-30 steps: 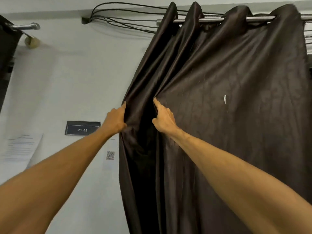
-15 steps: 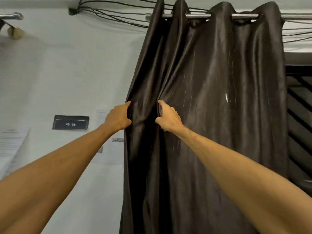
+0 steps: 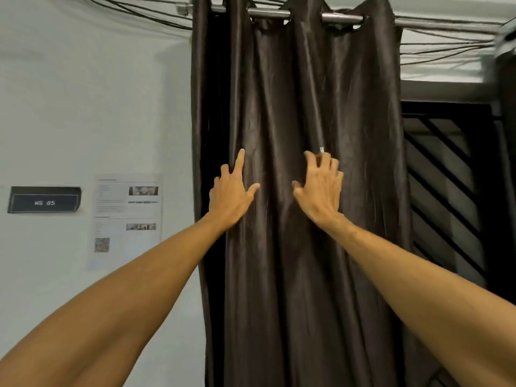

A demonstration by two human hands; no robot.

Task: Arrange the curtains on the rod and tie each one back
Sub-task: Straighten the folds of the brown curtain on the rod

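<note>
Beside the wall plate point(image 3: 44, 203) marked "WS 05", left hand point(image 3: 231, 195) and right hand point(image 3: 321, 191) press spread fingers point(image 3: 240, 161) against the curtain point(image 3: 293, 93).

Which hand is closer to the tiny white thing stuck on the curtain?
Right. The right hand lies on the curtain with its fingertips just below the tiny white thing. The left hand rests on a fold farther left.

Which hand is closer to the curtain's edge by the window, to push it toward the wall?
Probably the right hand: it rests, fingers spread, on the curtain nearer its window-side edge. The left hand lies on the folds by the wall.
</note>
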